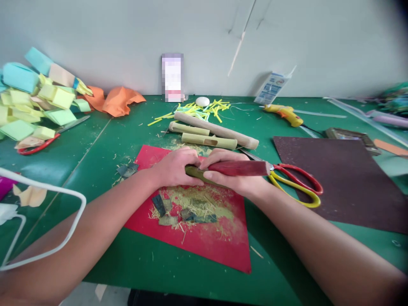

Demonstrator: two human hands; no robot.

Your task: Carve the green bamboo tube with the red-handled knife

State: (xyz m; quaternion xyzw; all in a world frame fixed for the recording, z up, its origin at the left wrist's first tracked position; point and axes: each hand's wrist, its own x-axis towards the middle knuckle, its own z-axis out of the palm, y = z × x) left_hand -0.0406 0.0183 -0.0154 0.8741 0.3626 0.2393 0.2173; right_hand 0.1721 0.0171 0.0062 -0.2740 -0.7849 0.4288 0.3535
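Note:
My left hand (pixel 178 168) is closed around a short green bamboo piece (pixel 194 172) above a red sheet (pixel 219 250). In my right hand (pixel 234 180) is a tool with a red wooden handle (pixel 244 168), its working end against or close to the bamboo and hidden by my fingers. Beneath both hands, pale green dust and shavings cover the sheet, with small dark sandpaper-like scraps (pixel 159 205) among them. Just beyond lie a notched bamboo tube (pixel 208 140), another bamboo piece (pixel 190 128) and a longer greyish stick (pixel 219 129).
Scissors with red and yellow handles (pixel 314 200) rest partly on a dark brown sheet (pixel 344 182). Behind are a yellow glue gun (pixel 283 114), yellow paper strips (pixel 219 114) and a pixelated upright panel (pixel 172 76). Folded papers (pixel 60 97) and red-handled scissors (pixel 40 146) lie left, near a white frame (pixel 78 212).

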